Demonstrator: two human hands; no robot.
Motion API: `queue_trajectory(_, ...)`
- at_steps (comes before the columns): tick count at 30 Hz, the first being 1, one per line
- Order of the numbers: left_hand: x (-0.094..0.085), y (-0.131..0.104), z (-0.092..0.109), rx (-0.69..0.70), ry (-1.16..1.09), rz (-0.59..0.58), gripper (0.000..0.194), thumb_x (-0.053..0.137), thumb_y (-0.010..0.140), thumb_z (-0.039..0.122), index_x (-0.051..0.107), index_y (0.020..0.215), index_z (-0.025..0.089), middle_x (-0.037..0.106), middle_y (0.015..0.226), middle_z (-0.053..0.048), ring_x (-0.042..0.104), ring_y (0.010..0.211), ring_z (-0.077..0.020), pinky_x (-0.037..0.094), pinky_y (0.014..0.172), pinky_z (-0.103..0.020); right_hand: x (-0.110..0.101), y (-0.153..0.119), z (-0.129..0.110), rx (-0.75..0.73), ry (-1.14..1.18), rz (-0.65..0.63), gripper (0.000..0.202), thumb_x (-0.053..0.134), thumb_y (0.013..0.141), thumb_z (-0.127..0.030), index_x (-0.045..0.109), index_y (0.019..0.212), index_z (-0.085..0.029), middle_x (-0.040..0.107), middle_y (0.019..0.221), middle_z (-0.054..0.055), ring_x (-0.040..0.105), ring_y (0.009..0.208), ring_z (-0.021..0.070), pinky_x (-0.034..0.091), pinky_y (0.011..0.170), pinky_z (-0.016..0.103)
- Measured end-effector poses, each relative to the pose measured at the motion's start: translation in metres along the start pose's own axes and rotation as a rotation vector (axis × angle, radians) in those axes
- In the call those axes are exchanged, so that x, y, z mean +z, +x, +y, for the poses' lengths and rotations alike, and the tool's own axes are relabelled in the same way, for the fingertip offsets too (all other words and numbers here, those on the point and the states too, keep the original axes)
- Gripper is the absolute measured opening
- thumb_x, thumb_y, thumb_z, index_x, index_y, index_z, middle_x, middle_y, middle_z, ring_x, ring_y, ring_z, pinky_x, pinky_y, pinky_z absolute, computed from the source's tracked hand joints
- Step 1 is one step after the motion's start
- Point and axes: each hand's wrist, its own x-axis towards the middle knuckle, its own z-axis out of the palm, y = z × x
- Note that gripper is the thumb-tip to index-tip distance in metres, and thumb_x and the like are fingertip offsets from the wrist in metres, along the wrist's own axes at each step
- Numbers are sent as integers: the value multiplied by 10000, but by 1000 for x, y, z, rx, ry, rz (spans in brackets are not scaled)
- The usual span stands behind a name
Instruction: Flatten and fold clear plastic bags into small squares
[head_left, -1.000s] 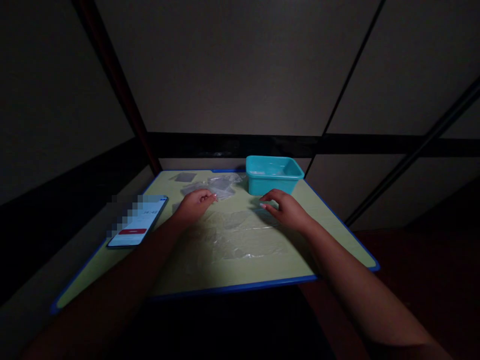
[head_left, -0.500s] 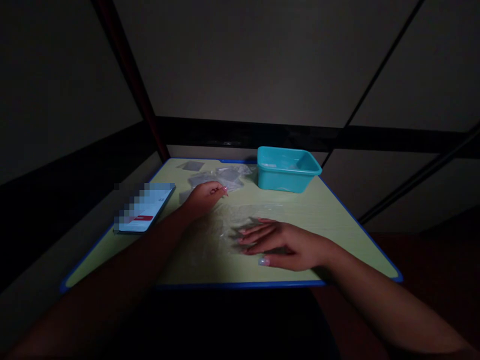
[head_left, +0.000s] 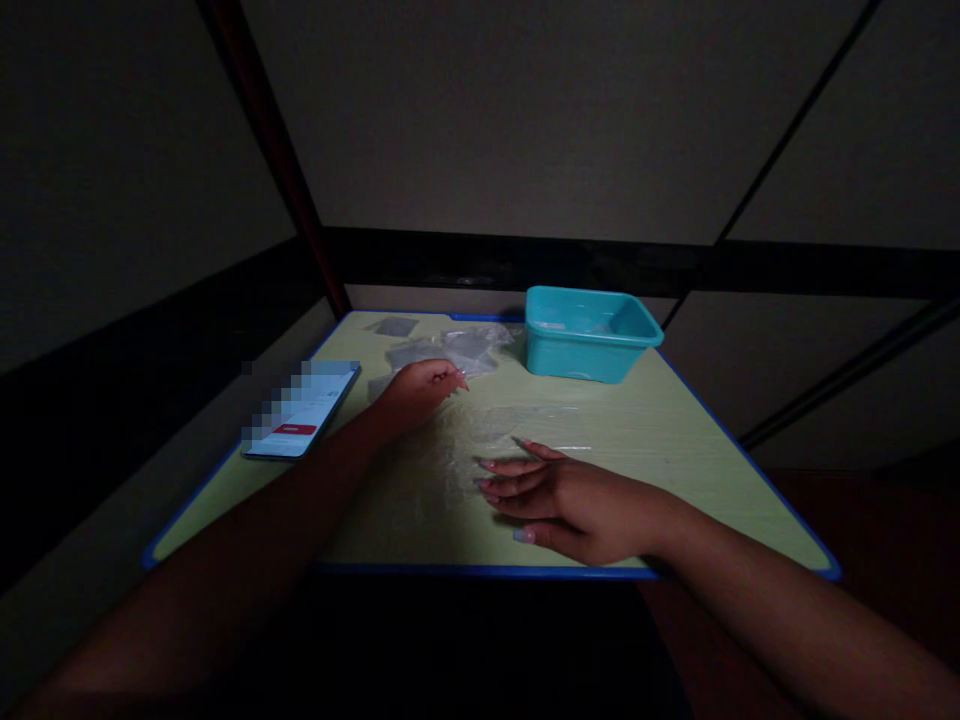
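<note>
A thin clear plastic bag (head_left: 517, 415) lies flat on the table in front of me, its outline hard to see in the dim light. My right hand (head_left: 581, 505) rests palm down over its near right part, fingers stretched and spread. Beyond its far left corner is my left hand (head_left: 424, 388), with thumb and fingers pinched together. Whatever is in that pinch, if anything, is too small to make out. Just past the left hand lies a loose heap of see-through bags (head_left: 469, 345) with greyish pieces, partly covered by the hand.
A turquoise plastic basin (head_left: 581, 355) stands at the back right of the yellow-green table (head_left: 712, 490), which has a blue edge. On the left lies a phone (head_left: 304, 415) with its screen lit. Another greyish flat piece (head_left: 396, 326) is at the back left. Walls rise close behind.
The view has shifted slightly. My right hand has slid a little toward the near table edge, its fingers more spread. My left hand stays pinched in nearly the same place.
</note>
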Motion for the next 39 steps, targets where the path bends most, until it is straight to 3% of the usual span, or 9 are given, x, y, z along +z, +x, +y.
queue_trajectory(5, 2, -6, 1, 65, 59, -139, 170, 604, 744, 284, 698, 669, 163, 602, 630, -15, 488, 602, -150, 333, 545, -222, -4, 0, 3, 32, 92, 27, 379, 476, 920, -207, 539, 1293, -216, 508, 1372, 98, 314, 1365, 185, 108, 1136, 501)
queue_trajectory(10, 3, -15, 3, 240, 120, -262, 276, 603, 761, 411, 702, 863, 175, 593, 743, -31, 482, 621, -156, 368, 580, -247, -5, 2, 11, -23, 256, 169, 321, 445, 948, -253, 624, 1175, -114, 614, 1240, 153, 428, 1299, 165, 234, 1121, 408)
queue_trajectory(14, 12, -26, 7, 406, 270, -394, 554, 734, 656, 367, 596, 1175, 230, 599, 1011, -69, 541, 890, -240, 420, 799, -332, -5, 5, 17, -62, 383, 281, 305, 443, 954, -305, 687, 975, -123, 673, 1134, 130, 540, 1189, 188, 350, 1053, 390)
queue_trajectory(18, 22, -37, 18, 448, 381, -538, 658, 701, 637, 229, 525, 1271, 243, 577, 1143, -98, 492, 1064, -308, 372, 943, -427, -6, 5, 22, -26, 462, 320, 310, 469, 942, -337, 689, 904, -122, 675, 1112, 111, 564, 1136, 196, 382, 1017, 387)
queue_trajectory(23, 16, -37, 26, 388, 383, -595, 580, 546, 656, 114, 542, 1228, 211, 583, 1162, -87, 521, 1087, -275, 393, 956, -385, -7, 3, 26, 49, 513, 339, 320, 478, 936, -361, 696, 908, -128, 687, 1051, 91, 575, 1095, 188, 372, 1017, 382)
queue_trajectory(26, 8, -33, 27, 323, 410, -659, 472, 501, 710, 140, 565, 1173, 203, 610, 1162, -57, 544, 1070, -235, 403, 944, -347, -8, 2, 27, 96, 544, 348, 335, 478, 933, -380, 702, 918, -132, 674, 1106, 92, 569, 1111, 186, 368, 1018, 361)
queue_trajectory(29, 4, -27, 26, 167, 402, -665, 370, 476, 767, 208, 605, 1112, 175, 666, 1063, -49, 602, 942, -197, 449, 844, -301, -9, 1, 30, 145, 562, 343, 330, 507, 916, -396, 690, 1017, -141, 673, 1123, 91, 574, 1106, 186, 384, 998, 358)
queue_trajectory(34, -1, -19, 23, -1, 336, -642, 257, 536, 756, 304, 681, 909, 157, 716, 856, -35, 636, 804, -180, 455, 731, -268, -15, -4, 32, 172, 592, 392, 444, 587, 872, -380, 546, 1249, -150, 661, 1111, 115, 606, 1004, 172, 452, 882, 327)
queue_trajectory(39, -8, -11, 21, -232, 197, -601, 259, 644, 665, 340, 686, 857, 171, 733, 818, -25, 657, 769, -189, 467, 667, -257, -24, -10, 35, 290, 460, 447, 409, 642, 822, -388, 591, 1139, -134, 661, 958, 86, 598, 860, 163, 465, 781, 298)
